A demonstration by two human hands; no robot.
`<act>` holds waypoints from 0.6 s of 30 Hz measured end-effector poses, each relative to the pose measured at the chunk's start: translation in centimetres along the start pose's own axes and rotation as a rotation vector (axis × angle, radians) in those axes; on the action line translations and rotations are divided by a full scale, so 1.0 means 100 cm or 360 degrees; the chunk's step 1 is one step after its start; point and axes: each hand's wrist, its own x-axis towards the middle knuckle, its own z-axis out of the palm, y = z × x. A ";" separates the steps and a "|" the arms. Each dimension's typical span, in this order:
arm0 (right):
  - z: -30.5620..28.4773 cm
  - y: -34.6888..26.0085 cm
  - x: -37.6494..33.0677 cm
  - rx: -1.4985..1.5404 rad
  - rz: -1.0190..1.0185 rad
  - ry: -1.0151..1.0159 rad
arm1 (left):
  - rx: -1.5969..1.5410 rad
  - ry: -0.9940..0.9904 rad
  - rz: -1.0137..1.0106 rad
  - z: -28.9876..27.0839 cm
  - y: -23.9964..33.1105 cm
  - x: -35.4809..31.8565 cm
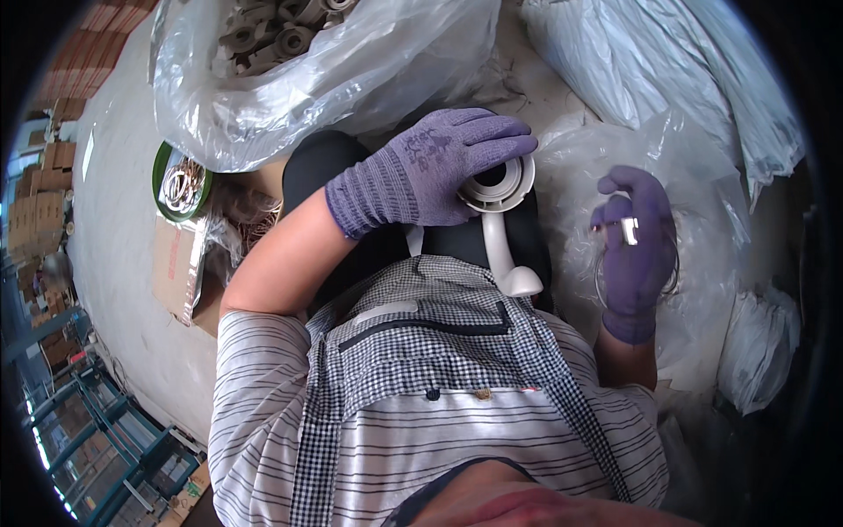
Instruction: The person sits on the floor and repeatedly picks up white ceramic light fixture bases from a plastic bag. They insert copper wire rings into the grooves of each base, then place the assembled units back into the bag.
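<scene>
Two grips closed: left hand (439, 167) cups white plastic fitting (502, 189); right hand (637, 246) pinches thin ring (672, 263)

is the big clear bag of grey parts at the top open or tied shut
Open. The clear bag gapes at its top, with the grey parts lying exposed inside; no knot or tie shows.

1. We see a white plastic fitting (502, 195) with a round ribbed head facing up and a curved stem running near, at centre.
2. We see a thin clear ring (672, 263) on the right, hanging upright.
</scene>
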 end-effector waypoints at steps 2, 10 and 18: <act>0.000 0.001 0.011 0.0182 0.0244 0.0016 | 0.0004 -0.0063 0.0055 0.000 -0.004 0.006; 0.028 0.008 0.039 0.0416 0.0486 -0.0350 | -0.0625 0.0393 -0.0256 -0.012 0.008 -0.008; 0.035 0.002 0.041 0.0571 0.0636 -0.0597 | -0.1310 0.0726 -0.0947 -0.001 0.034 -0.017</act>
